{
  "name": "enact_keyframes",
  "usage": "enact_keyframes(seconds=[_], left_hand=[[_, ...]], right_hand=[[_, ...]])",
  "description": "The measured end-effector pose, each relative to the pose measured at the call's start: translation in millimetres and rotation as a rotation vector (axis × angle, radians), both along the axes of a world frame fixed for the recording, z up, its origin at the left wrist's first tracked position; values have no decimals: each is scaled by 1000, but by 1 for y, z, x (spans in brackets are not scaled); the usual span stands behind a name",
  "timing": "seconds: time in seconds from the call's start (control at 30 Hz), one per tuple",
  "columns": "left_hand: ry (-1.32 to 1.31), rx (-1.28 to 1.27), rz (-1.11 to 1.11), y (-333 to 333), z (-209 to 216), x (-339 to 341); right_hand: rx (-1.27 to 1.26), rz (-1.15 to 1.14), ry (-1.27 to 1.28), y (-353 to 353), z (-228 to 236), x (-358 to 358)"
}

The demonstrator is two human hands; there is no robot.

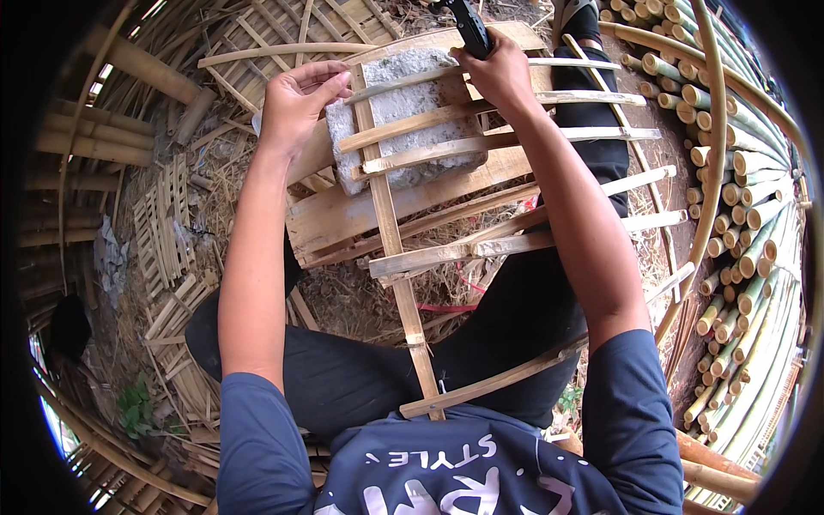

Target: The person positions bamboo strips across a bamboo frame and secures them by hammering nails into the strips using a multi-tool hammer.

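Note:
A frame of split bamboo strips (396,249) lies across my lap, several crosspieces fixed over one long strip. Its far end rests on a rough grey concrete block (421,124). My left hand (296,96) is beside the frame's far left corner, thumb and fingers pinched together; whatever is between them is too small to make out. In my right hand (502,73), above the block's far right corner, is a black tool (470,27) with a thick grip. Its working end is cut off by the picture's top, so its kind does not show.
A wooden board (330,225) lies under the block. Cut bamboo poles (742,189) are stacked at the right. On the left are bamboo lattice panels (159,232) and loose slats (184,318). My crossed legs (343,369) are beneath the frame.

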State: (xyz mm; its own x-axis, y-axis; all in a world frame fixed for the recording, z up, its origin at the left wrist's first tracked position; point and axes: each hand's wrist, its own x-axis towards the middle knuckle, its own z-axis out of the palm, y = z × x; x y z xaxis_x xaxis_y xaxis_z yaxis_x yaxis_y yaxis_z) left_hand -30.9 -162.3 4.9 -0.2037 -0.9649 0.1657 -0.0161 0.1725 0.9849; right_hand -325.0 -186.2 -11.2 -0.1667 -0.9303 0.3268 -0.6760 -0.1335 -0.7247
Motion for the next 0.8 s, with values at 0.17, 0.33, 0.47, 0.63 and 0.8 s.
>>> enact_keyframes(seconds=[0.17,0.33,0.47,0.63,0.8], left_hand=[[-75,-111,67,-4,-2,-1],[-216,-288,133,-14,-18,-7],[-275,-325,196,-13,-29,-10],[-332,-265,213,-5,-29,-12],[-259,-301,174,-7,-34,-10]], right_hand=[[79,-10,-13,2,4,1],[78,-8,-14,0,2,-2],[83,5,-27,0,2,-1],[53,-1,15,2,3,-2],[101,-7,-17,3,4,0]])
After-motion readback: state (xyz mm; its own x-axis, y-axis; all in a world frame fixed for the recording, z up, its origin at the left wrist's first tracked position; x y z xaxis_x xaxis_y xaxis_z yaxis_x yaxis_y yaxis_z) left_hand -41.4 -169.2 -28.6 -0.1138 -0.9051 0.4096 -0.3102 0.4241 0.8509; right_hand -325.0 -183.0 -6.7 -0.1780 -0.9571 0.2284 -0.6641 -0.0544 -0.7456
